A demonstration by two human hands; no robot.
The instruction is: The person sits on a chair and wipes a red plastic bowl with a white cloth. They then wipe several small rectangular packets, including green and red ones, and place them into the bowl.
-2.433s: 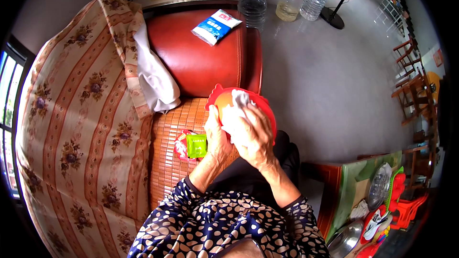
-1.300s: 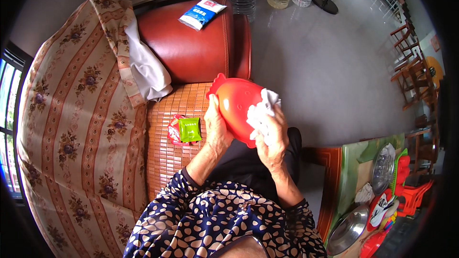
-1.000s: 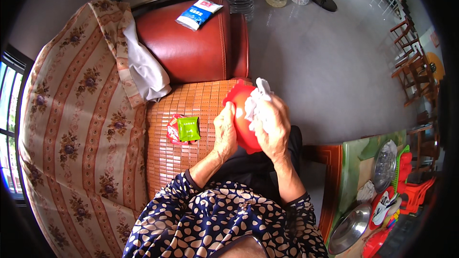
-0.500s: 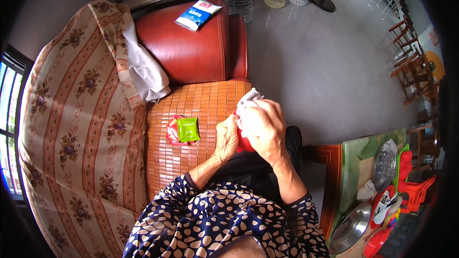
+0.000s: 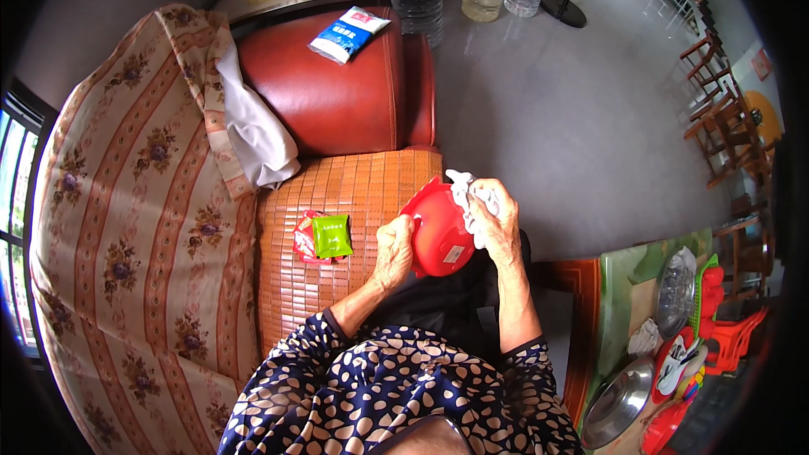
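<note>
Above my lap, a red plastic bowl (image 5: 438, 232) is tilted with its outside toward me, a small pale sticker on it and a wavy rim at the far left. My left hand (image 5: 393, 251) grips the bowl's left edge, thumb on top. My right hand (image 5: 499, 227) is closed on a crumpled white cloth (image 5: 462, 189), which lies against the bowl's right side. On the woven mat seat (image 5: 286, 303) to the left, a green packet (image 5: 333, 236) overlaps a red packet (image 5: 303, 240).
A blue and white bag (image 5: 349, 34) lies on the red leather armrest (image 5: 316, 93). Large water bottles (image 5: 417, 4) stand on the floor beyond. At the right, a green-topped table (image 5: 624, 278) carries a metal basin (image 5: 618, 404) and red plastic items.
The red bowl has turned so its outer side now shows. My right hand has moved right and slightly down with the cloth, uncovering the bowl, while my left hand keeps its grip.
</note>
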